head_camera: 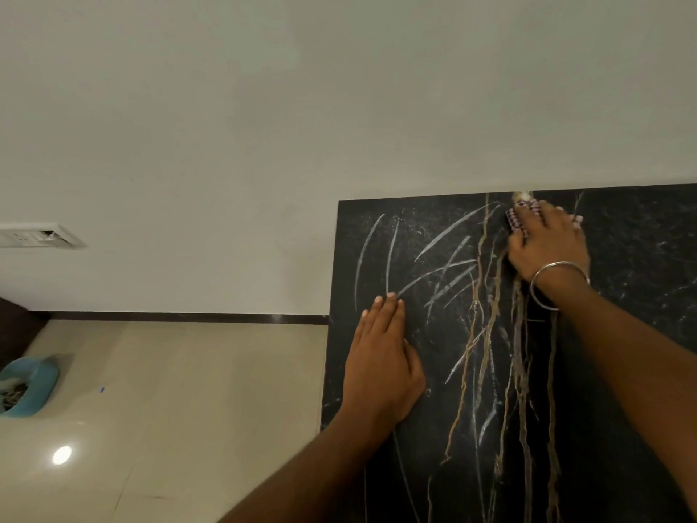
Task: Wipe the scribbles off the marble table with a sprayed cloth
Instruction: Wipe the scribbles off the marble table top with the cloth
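The black marble table point(622, 352) with gold veins fills the right half of the view. White chalk-like scribbles point(437, 266) cross its left and middle part. My left hand point(381, 356) lies flat on the marble near the table's left edge, fingers straight and together. My right hand point(547, 247), with a metal bangle on the wrist, presses down on a small checked cloth point(518, 218) near the far edge by the wall. Most of the cloth is hidden under the fingers.
A white wall point(339, 107) rises directly behind the table. To the left lies a glossy beige tiled floor point(169, 390) with a blue basin point(30, 386) on it. A white socket plate point(34, 235) sits on the wall at far left.
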